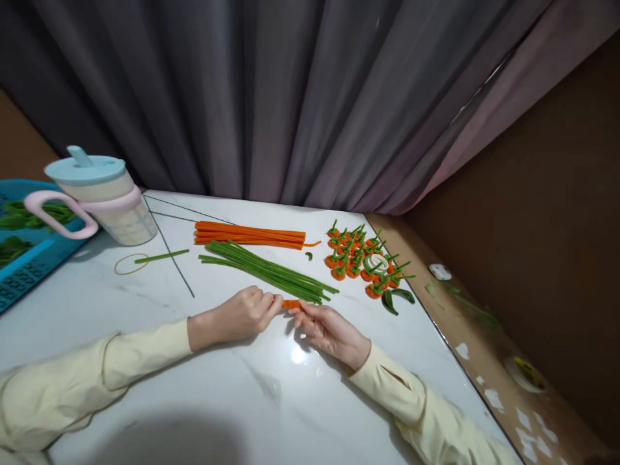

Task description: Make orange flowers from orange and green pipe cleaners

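Note:
Between my two hands a short orange piece of pipe cleaner (291, 303) is stretched level above the white table. My left hand (249, 313) is curled closed around its left end. With thumb and fingertips, my right hand (332, 330) pinches the other end, its lower fingers loosely bent. Just beyond lies a loose bundle of green pipe cleaners (268, 268). Behind that is a bundle of orange pipe cleaners (249, 235), one strand sticking out at the right. Several small orange pumpkin shapes with green stems (352, 248) are grouped at the right.
A tumbler (128, 210) with a blue lid and pink handle stands at the left, by a blue basket (46, 255) of green pieces. A single green pipe cleaner (162, 256) crosses a rubber band (119, 270). A tape roll (524, 374) sits beyond the table's right edge.

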{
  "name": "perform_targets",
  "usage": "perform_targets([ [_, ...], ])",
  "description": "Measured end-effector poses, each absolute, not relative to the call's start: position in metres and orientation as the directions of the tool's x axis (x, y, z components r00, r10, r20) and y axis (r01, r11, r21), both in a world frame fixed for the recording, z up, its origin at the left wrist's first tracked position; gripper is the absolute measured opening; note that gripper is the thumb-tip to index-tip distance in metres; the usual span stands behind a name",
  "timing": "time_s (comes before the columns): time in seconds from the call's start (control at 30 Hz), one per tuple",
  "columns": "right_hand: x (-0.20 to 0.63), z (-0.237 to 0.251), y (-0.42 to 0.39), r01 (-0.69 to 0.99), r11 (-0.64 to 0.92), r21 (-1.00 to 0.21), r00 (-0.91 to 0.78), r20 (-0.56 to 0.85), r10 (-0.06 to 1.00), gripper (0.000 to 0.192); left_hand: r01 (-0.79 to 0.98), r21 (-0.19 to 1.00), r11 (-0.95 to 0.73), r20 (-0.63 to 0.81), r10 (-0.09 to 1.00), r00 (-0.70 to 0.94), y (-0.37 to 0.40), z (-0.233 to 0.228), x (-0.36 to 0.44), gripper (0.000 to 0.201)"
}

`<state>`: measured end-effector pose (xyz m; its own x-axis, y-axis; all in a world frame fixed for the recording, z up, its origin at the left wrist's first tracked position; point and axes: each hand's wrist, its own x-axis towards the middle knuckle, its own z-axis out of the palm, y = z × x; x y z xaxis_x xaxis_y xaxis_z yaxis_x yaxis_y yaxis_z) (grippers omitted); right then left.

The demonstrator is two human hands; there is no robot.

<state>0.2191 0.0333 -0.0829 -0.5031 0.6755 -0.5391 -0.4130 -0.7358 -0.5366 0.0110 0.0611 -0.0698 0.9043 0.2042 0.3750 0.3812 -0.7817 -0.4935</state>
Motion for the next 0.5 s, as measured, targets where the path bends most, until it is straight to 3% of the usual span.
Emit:
perform_targets([
  [0.07, 0.219, -0.082, 0.032, -0.377, -0.686, -0.623, -0.500, -0.486, 0.716, 0.022, 0.431, -0.408, -0.805, 0.392, 0.272, 0.879, 0.066, -0.074, 0.009, 0.025],
  [0.23, 0.219, -0.085, 0.027, -0.188, -0.551, -0.813, -0.499, -0.404, 0.767, 0.028, 0.484, -0.211, -0.849, 0.384, 0.384, 0.840, 0.074, -0.084, 0.004, 0.035],
  [0.3, 0.220, -0.089, 0.025, -0.068, -0.348, -0.935, -0.364, -0.301, 0.881, 0.025, 0.480, -0.172, -0.860, 0.393, 0.387, 0.834, 0.076, -0.088, 0.003, 0.035],
  [0.33, 0.222, -0.090, 0.024, 0.036, -0.174, -0.984, -0.251, -0.177, 0.952, 0.022, 0.478, -0.152, -0.865, 0.398, 0.389, 0.831, 0.076, -0.089, 0.003, 0.036],
  [0.4, 0.226, -0.091, 0.023, 0.324, 0.213, -0.922, -0.122, 0.183, 0.976, 0.015, 0.466, -0.111, -0.878, 0.419, 0.384, 0.823, 0.076, -0.091, 0.003, 0.033],
  [0.47, 0.231, -0.091, 0.023, 0.521, 0.506, -0.687, -0.212, 0.470, 0.857, 0.012, 0.457, -0.063, -0.887, 0.453, 0.383, 0.805, 0.076, -0.093, 0.004, 0.027],
  [0.5, 0.233, -0.090, 0.023, 0.560, 0.596, -0.575, -0.289, 0.538, 0.791, 0.014, 0.455, -0.035, -0.890, 0.472, 0.387, 0.792, 0.075, -0.093, 0.004, 0.024],
])
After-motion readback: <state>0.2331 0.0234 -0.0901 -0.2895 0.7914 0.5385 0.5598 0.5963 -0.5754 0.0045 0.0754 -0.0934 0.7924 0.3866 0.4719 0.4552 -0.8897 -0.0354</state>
